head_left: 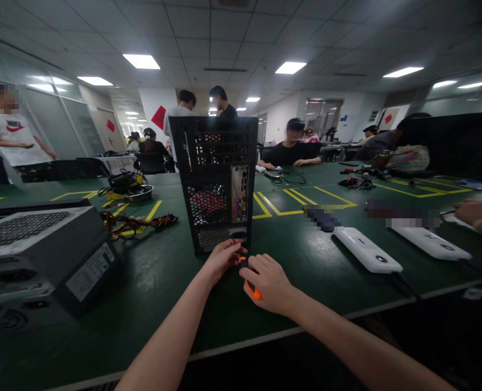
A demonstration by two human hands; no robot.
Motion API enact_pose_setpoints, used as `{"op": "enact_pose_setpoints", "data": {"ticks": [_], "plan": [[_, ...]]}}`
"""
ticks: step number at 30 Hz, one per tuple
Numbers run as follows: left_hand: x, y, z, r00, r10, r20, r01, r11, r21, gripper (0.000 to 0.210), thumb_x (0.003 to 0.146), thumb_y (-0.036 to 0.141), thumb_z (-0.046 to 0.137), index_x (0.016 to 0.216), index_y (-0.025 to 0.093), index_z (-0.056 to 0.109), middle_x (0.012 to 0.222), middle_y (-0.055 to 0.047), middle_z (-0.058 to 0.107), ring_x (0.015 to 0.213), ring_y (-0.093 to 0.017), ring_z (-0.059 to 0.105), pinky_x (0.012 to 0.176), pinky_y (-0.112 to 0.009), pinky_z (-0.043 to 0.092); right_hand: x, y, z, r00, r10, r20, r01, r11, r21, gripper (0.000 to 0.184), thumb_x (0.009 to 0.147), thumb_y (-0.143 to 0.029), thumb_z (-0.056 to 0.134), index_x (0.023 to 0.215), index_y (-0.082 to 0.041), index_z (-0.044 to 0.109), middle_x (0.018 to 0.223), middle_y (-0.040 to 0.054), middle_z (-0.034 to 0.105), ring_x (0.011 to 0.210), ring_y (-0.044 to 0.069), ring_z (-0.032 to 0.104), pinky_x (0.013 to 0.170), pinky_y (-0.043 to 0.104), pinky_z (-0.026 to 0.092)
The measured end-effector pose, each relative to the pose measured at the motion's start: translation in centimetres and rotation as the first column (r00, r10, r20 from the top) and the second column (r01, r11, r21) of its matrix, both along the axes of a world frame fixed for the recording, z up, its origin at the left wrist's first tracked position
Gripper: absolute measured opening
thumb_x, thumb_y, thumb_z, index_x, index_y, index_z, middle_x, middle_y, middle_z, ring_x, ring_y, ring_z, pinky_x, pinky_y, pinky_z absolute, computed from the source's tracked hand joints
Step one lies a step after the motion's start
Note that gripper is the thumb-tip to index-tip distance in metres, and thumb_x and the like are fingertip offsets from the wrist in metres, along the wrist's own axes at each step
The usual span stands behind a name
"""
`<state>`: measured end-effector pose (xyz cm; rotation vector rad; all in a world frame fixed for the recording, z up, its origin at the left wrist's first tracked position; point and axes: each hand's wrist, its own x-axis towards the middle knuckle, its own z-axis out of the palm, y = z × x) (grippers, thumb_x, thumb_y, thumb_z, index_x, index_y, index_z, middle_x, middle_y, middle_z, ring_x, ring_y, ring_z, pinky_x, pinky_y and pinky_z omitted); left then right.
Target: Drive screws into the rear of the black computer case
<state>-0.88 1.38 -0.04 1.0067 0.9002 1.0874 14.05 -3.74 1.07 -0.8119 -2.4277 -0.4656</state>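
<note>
A black computer case (220, 174) stands upright with its back panel towards me. The metal port plate (238, 194) and a honeycomb fan grille (207, 205) show on that panel, above a perforated power supply face (214, 235). My right hand (268, 285) is wrapped round an orange and black screwdriver (254, 290), which points at the bottom right corner of the case. My left hand (223, 257) is at that same corner, its thumb and fingers pinched close to the front of the screwdriver. Whatever those fingers hold is hidden, as is the screwdriver's tip.
Grey power supplies (41, 255) are stacked at the left, with bundled cables (139, 224) behind them. Two white devices (367, 250) with cords lie at the right, near another person's hand (475, 210). A metal bowl (137, 193) and a seated person (292, 149) are farther back.
</note>
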Motion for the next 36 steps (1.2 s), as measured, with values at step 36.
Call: {"op": "enact_pose_setpoints", "data": {"ticks": [36], "plan": [[-0.4, 0.2, 0.2, 0.932, 0.095, -0.351, -0.086, 0.995, 0.043, 0.02, 0.074, 0.025, 0.04, 0.085, 0.012, 0.051, 0.09, -0.011, 0.061, 0.044, -0.006, 0.052, 0.035, -0.015, 0.03, 0.0, 0.3, -0.3, 0.994, -0.007, -0.11, -0.002, 0.997, -0.081, 0.018, 0.074, -0.023, 0.043, 0.089, -0.015, 0.049, 0.074, 0.0035, 0.052, 0.067, 0.014, 0.044, 0.063, 0.027, 0.032]]}}
